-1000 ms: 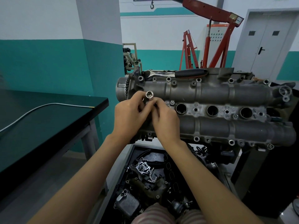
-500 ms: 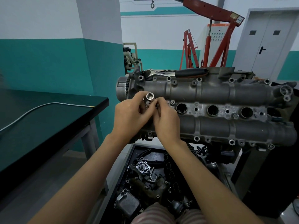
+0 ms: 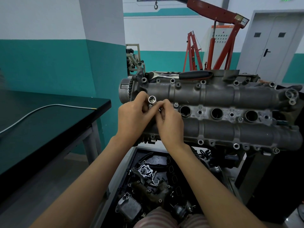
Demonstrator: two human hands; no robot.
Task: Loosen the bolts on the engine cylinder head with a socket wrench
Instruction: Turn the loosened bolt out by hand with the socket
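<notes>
Both hands met at frame centre over the left end of the cylinder head (image 3: 213, 96). Left hand (image 3: 133, 119) had its fingers curled round a chrome socket (image 3: 151, 100), open end facing up toward the camera. Right hand (image 3: 169, 120) had its fingertips pinched in against the lower part of the same socket; what else sat between those fingers was hidden, only a glint of metal showed.

Cylinder head ran from centre to right edge of the frame, with three open round wells in a row along its middle and bolts (image 3: 172, 80) seated along the top and bottom flanges. Socket wrench (image 3: 179, 74) lay flat on the top edge of the head, upper centre, chrome head to the left, black grip to the right, no hand on it.

Dark surface (image 3: 49, 122) at left carried a thin grey cable (image 3: 32, 111). Below the head, bottom centre, a black tray (image 3: 131, 160) held loose engine parts. Red engine hoist (image 3: 217, 15) stood upper right, grey door (image 3: 271, 45) behind it.
</notes>
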